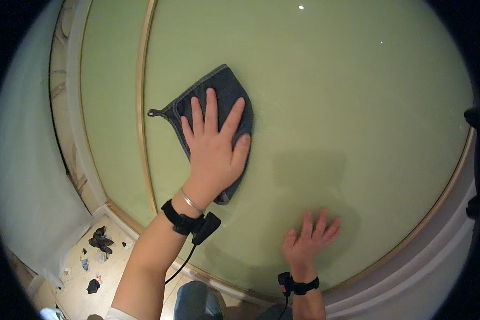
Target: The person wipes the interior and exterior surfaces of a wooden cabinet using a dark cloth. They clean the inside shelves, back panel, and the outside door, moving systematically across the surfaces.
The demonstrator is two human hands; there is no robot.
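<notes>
My left hand (216,148) lies flat, fingers spread, on a folded dark grey cloth (228,86), holding it against a glossy green panel (368,120). A small hanging loop (156,113) sticks out from the cloth's left corner. Part of the cloth is hidden beneath my palm. Lower right, my right hand (310,236) is before the same panel with its fingers apart and nothing in it. It is slightly blurred, and I cannot tell whether it touches the surface. Faint streaks show on the panel just right of the cloth.
A slim gold-coloured strip (141,100) divides the green surface at left. Translucent sheeting (24,160) hangs along the far left. Black scraps (100,240) and small litter lie on the pale floor (74,262). A cable (182,262) trails from my left wristband. Pale moulding (432,260) borders the lower right.
</notes>
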